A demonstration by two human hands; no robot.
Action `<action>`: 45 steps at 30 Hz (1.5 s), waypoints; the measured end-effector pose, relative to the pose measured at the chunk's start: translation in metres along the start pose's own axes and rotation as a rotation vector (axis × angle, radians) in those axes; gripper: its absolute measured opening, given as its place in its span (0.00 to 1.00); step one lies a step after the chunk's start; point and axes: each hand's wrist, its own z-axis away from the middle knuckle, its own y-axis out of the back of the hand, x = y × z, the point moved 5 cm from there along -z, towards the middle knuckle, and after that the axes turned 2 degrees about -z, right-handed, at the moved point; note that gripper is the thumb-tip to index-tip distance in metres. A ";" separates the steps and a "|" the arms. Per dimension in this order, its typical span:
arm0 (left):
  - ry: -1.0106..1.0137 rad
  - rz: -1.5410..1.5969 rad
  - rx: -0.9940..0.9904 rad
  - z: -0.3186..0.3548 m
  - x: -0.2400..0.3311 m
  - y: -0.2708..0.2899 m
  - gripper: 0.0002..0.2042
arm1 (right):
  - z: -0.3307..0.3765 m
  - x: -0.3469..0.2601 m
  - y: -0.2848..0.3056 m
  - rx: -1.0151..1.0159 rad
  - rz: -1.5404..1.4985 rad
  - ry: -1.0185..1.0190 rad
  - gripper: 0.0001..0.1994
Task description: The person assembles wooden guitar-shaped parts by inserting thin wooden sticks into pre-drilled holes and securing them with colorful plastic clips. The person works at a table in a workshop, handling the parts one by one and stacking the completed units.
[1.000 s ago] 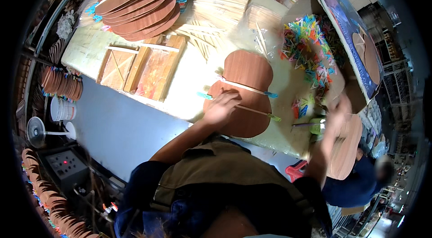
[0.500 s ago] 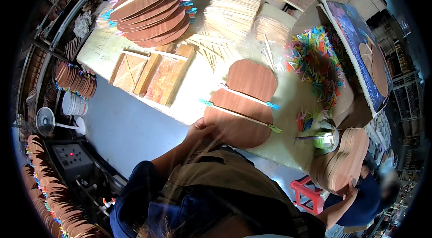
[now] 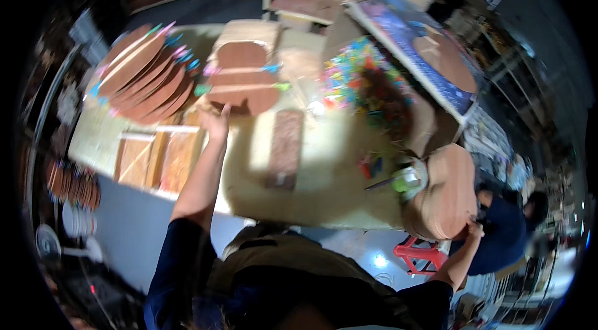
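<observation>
My left hand (image 3: 215, 119) grips the near edge of a thin brown guitar-shaped wooden panel (image 3: 243, 98), thumb on top. Two pale wooden strips cross this panel, clipped at their ends by coloured clothespins. It is over the far part of the table, just right of a pile of similar clipped panels (image 3: 146, 81). At the right, my right hand (image 3: 474, 228) has its fingers closed at the edge of a thick stack of guitar-shaped panels (image 3: 443, 190); motion blur hides how many sheets it pinches. A brown rectangular block (image 3: 286, 149) lies on the table between my hands.
A wooden frame jig (image 3: 156, 158) sits at the table's left. Thin wooden strips (image 3: 299, 62) lie at the back. An open box holds many coloured clothespins (image 3: 367, 77). A green-and-white cup (image 3: 408, 179) stands beside the stack. Past it are a red stool (image 3: 420, 256) and another person (image 3: 501, 233).
My left hand has carried the clipped panel away from me and leftward, uncovering the brown block. My right hand stays by the stack. The whole view has shifted and blurred.
</observation>
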 end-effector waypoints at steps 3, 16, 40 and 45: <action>-0.383 -0.053 -0.151 0.089 0.121 -0.023 0.38 | 0.037 -0.013 0.015 0.063 -0.183 -0.023 0.46; -1.611 0.381 -1.272 0.474 0.351 -0.109 0.35 | 0.050 -0.012 0.014 0.222 -0.521 0.080 0.32; 0.194 0.651 -1.057 0.254 0.116 -0.034 0.10 | 0.383 -0.276 -0.024 -0.623 -1.524 0.337 0.15; 0.475 0.543 -0.908 0.195 0.030 0.041 0.14 | 0.409 -0.353 -0.108 -0.844 -0.937 0.602 0.17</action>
